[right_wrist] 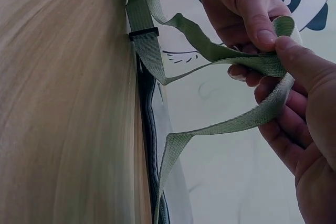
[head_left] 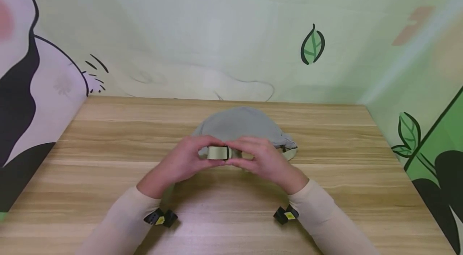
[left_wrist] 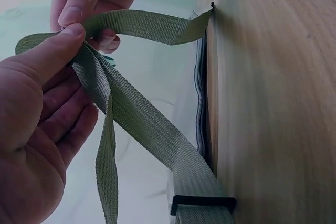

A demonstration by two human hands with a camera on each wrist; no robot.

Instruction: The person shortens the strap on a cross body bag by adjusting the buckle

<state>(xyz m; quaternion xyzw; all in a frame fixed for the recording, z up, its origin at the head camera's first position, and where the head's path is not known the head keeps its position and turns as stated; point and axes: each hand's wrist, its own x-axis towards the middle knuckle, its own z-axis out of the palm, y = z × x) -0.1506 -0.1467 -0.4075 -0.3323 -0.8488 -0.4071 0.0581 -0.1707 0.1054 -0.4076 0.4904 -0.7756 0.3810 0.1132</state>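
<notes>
A grey waist bag (head_left: 242, 122) lies on the wooden table, partly hidden behind both hands. Its pale green webbing strap (head_left: 217, 153) is raised in front of it, folded into a loop. My left hand (head_left: 184, 157) pinches the strap between thumb and fingers. From the other side my right hand (head_left: 262, 157) pinches it too, fingertips meeting the left ones. A narrow dark band (head_left: 228, 153) crosses the webbing between the hands. In the left wrist view, lengths of strap (left_wrist: 152, 27) hang from the grip, and a black slider (left_wrist: 203, 201) sits lower on the webbing.
The wooden table (head_left: 108, 146) extends around the bag. Behind it stands a pale wall (head_left: 181, 38) printed with leaves and cartoon shapes. Small black devices sit at the left wrist (head_left: 160, 218) and right wrist (head_left: 286, 214).
</notes>
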